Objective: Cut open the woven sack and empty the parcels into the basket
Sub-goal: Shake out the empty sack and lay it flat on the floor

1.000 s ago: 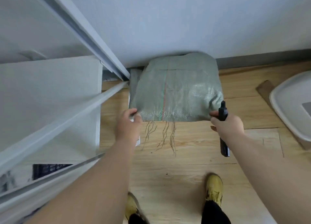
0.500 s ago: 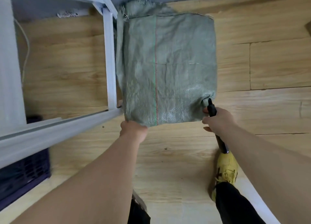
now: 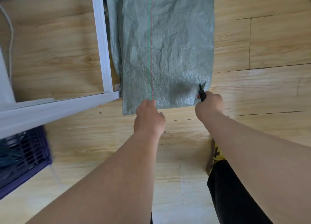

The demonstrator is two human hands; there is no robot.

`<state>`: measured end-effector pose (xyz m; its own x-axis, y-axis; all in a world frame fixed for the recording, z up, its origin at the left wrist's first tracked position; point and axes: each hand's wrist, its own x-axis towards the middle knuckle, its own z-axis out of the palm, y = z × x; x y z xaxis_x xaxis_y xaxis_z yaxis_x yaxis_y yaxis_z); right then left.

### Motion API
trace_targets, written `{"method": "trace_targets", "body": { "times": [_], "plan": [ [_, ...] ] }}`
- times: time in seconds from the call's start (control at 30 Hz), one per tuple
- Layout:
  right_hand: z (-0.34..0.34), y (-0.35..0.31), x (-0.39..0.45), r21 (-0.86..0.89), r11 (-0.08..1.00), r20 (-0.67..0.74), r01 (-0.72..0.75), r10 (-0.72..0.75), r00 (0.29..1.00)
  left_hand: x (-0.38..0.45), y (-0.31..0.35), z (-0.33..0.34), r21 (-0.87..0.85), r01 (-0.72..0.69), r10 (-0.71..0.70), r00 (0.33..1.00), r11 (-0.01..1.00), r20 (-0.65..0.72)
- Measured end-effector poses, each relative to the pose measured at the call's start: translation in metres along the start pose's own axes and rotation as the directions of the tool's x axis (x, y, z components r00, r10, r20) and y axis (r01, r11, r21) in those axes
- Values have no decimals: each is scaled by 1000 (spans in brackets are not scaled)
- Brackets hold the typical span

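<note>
sack (image 3: 168,47): woven plastic cloth, grey-green, creased, slight sheen, frayed far edge
floor (image 3: 269,43): light wood-grain planks, smooth, low gloss
frame (image 3: 102,43): white painted bars, smooth
basket (image 3: 21,158): dark blue plastic lattice, blurred
knife (image 3: 202,93): black, matt

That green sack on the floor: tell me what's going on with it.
A person is starting to cut the green woven sack open. It lies flat on the wooden floor beside a white metal frame. The left hand holds the sack's near edge, while the right hand grips a black cutter with its tip at the near right corner. No parcels are out yet. A dark purple basket waits at the left.
</note>
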<state>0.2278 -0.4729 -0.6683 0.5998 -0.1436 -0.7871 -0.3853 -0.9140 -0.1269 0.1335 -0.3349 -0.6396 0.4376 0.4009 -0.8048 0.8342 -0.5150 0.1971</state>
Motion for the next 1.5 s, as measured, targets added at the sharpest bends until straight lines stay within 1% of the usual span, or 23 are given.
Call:
{"method": "trace_targets", "body": {
  "times": [0.07, 0.13, 0.23, 0.3, 0.37, 0.43, 0.5, 0.6, 0.7, 0.83, 1.0, 1.07, 1.17, 1.27, 1.37, 1.5],
  "plan": [
    [-10, -3, -20, 11, 1000, 7, 4, -4, 1000, -24, 6, -9, 1, -29, 29, 1000, 1000, -3],
    [-19, -4, -45, 47, 999, 45, 15, -17, 999, -49, 14, -21, -23, -30, 29, 999, 999, -14],
    [-34, -4, -86, 230, 973, 107, -18, -7, 994, -86, 26, -42, -83, -12, 11, 1000, 996, -9],
    [-46, -5, -115, 364, 930, 138, -59, 8, 990, -113, 35, -57, -142, -11, 14, 1000, 990, 20],
    [-61, -7, -142, 482, 868, 199, -116, 20, 980, -143, 45, -71, -230, -5, 21, 998, 973, 66],
    [-77, -10, -166, 578, 802, 263, -153, -6, 965, -171, 54, -87, -341, 36, 7, 992, 939, 124],
    [-97, -15, -189, 639, 751, 310, -168, -51, 949, -199, 64, -101, -405, 81, -1, 981, 911, 196],
    [-131, -25, -221, 714, 684, 320, -151, -127, 939, -236, 77, -126, -411, 117, -3, 963, 904, 268],
    [-169, -36, -245, 754, 651, 268, -83, -190, 944, -266, 95, -157, -454, 127, 1, 962, 882, 272],
    [-225, -51, -275, 771, 637, 243, -7, -283, 928, -307, 123, -196, -575, 126, 26, 968, 809, 249],
    [-287, -69, -324, 777, 624, 261, 86, -442, 858, -358, 149, -231, -746, 125, 76, 971, 655, 229],
    [-307, -80, -344, 789, 602, 240, 122, -485, 841, -379, 160, -249, -794, 98, 92, 977, 600, 190],
    [-335, -100, -373, 814, 561, 219, 154, -541, 812, -404, 171, -278, -837, 11, 131, 987, 548, 98],
    [-357, -115, -400, 831, 526, 200, 182, -587, 784, -423, 176, -299, -857, -42, 148, 988, 514, 40],
    [-365, -121, -425, 839, 503, 166, 206, -598, 784, -438, 173, -312, -862, -91, 175, 985, 499, -3],
    [-355, -119, -456, 847, 485, 128, 217, -583, 802, -457, 155, -320, -827, -142, 171, 984, 545, -56]
  ]
}}
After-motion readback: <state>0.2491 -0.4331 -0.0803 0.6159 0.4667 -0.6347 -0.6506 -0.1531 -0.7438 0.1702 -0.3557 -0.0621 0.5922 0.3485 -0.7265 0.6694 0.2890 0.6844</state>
